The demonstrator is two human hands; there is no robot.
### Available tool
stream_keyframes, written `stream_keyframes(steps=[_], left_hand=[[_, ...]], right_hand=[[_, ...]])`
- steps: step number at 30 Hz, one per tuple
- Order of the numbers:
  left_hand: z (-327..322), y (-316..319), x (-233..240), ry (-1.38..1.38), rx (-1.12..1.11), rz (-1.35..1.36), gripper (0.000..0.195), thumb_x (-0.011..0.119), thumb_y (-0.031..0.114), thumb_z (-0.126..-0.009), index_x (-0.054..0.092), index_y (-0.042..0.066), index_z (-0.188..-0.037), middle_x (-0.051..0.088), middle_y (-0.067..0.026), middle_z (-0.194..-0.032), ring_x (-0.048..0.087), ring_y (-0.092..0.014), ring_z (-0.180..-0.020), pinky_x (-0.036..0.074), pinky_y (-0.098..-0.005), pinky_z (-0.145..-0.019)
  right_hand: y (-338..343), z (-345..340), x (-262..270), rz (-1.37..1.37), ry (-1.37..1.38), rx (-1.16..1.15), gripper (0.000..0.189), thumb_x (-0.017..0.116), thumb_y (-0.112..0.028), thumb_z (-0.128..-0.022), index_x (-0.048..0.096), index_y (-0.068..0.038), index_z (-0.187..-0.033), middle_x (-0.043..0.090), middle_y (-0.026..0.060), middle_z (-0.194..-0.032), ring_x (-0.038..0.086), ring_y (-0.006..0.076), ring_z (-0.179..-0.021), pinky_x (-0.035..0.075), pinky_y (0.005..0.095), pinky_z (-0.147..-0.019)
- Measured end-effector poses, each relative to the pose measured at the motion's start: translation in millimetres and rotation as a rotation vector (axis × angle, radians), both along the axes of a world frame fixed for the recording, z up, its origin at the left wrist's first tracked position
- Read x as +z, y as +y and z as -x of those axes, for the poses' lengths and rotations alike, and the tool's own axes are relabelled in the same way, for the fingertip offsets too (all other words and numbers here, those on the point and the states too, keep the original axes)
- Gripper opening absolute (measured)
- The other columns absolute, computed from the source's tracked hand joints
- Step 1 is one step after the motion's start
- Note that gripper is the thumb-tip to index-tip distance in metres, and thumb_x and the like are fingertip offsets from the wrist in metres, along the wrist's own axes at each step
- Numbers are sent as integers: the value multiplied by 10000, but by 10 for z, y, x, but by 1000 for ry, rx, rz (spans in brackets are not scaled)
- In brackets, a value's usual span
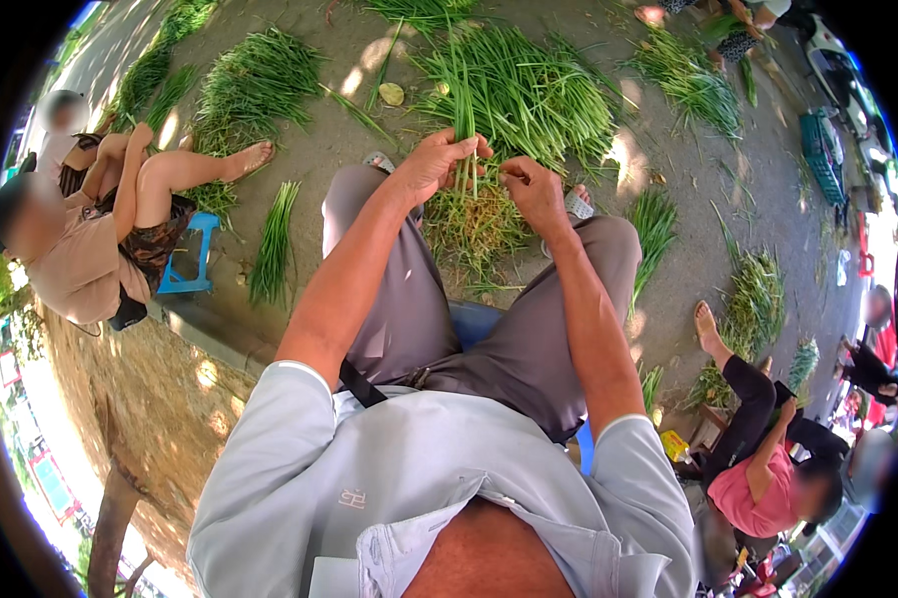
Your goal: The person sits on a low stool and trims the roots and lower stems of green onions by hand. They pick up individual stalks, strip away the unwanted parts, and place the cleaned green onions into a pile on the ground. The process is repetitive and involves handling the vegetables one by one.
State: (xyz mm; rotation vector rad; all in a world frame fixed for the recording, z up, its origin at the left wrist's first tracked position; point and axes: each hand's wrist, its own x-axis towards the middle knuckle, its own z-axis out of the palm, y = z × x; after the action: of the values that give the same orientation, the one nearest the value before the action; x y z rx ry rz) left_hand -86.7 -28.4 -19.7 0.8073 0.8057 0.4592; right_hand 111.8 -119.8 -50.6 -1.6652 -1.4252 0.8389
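My left hand point(435, 164) holds a few long green stalks, which look like garlic chives point(464, 90), upright with the leaf tips pointing away from me. Their pale lower ends stick out below my fingers. Just right of those ends is my right hand point(536, 190), its thumb and fingers curled together; whether a thin strand is between them is too small to tell. Beneath both hands, between my feet, lies a heap of yellowed leaf trimmings point(480, 224). Beyond it spreads a large loose pile of green chives point(531, 90).
A neat chive bundle point(274, 243) lies left of my knees, another bundle point(652, 232) to the right. More piles point(258, 82) dot the pavement. A person on a blue stool point(191, 258) sits at left, a person in pink point(759, 486) at lower right. A green crate point(821, 161) stands far right.
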Motion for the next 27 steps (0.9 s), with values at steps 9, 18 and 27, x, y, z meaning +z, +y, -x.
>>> stream_keyframes(steps=[9, 18, 27], left_hand=[[-4, -8, 12, 11, -10, -6, 227, 605, 268, -986, 617, 99, -1138, 661, -30, -1102, 655, -133, -903, 573, -304, -705], [9, -8, -33, 3, -5, -5, 228, 615, 283, -981, 626, 109, -1130, 660, -17, -1081, 646, -140, -901, 567, -313, -697], [-11, -38, -60, 64, -43, -35, 221, 631, 289, -966, 636, 124, -1113, 653, -4, -1043, 635, -126, -901, 540, -306, -730]], right_hand=[[0, -76, -141, -79, -257, 16, 303, 649, -153, -839, 659, -71, -1131, 715, 133, -862, 677, 360, -839, 514, 444, -777], [11, 4, 46, 108, 211, 35, 225, 710, -169, -871, 697, -31, -1048, 691, 62, -788, 618, 144, -673, 493, 296, -629], [-37, 205, 195, 171, 441, 116, 212, 715, -178, -892, 703, 3, -1001, 662, 20, -745, 583, 70, -615, 468, 230, -561]])
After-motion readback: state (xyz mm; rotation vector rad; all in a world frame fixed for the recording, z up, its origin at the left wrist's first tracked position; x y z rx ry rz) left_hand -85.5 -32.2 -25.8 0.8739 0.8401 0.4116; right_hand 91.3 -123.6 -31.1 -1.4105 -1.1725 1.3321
